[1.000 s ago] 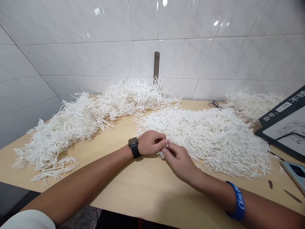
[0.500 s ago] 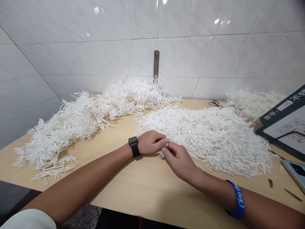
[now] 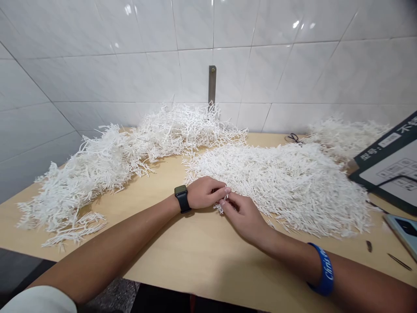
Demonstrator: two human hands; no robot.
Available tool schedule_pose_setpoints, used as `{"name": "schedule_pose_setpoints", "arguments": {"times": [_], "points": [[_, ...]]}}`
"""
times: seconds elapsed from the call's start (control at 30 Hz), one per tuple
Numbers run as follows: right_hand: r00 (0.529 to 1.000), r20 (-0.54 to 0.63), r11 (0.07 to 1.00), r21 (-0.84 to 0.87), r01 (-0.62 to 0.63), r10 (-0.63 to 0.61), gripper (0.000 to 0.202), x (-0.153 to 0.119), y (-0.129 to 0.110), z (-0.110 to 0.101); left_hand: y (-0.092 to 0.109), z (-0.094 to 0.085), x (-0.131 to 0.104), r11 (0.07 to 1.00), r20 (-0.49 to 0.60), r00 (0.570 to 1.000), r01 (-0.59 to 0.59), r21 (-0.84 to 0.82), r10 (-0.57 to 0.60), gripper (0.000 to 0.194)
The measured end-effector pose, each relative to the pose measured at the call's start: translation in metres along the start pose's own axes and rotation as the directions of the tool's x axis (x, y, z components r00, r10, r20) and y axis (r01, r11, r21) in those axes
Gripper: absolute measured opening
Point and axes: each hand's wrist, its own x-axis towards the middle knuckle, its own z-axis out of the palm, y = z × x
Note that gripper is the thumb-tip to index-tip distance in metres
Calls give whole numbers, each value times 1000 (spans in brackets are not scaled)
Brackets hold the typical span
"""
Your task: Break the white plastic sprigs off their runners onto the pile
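Note:
My left hand (image 3: 207, 192) and my right hand (image 3: 243, 216) meet over the table, fingertips almost touching. Both pinch a small white branched plastic piece (image 3: 220, 208), part of which shows below the fingers; the rest of it is hidden. Just beyond my hands lies a wide, flat pile of short white plastic pieces (image 3: 286, 187). To the left, a long loose heap of white branched strands (image 3: 107, 161) curves along the table toward the wall.
On the right stand a dark green box (image 3: 391, 174) and a light blue phone (image 3: 402, 232). Tweezers (image 3: 399, 261) and a small dark piece (image 3: 369, 246) lie near the phone. A black cord (image 3: 292, 138), a further white pile (image 3: 348, 134) and a metal bracket (image 3: 212, 84) are at the tiled wall.
The whole view has shifted very slightly. Both hands keep the same pinch on the white piece, with hardly any movement.

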Motion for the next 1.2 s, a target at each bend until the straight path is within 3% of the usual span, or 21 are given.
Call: {"name": "schedule_pose_setpoints", "arguments": {"times": [1.2], "points": [[1000,4,998,-66,10,-10,26,1,3,0,-1,-1,2,1000,27,1000,5,0,-5,49]]}}
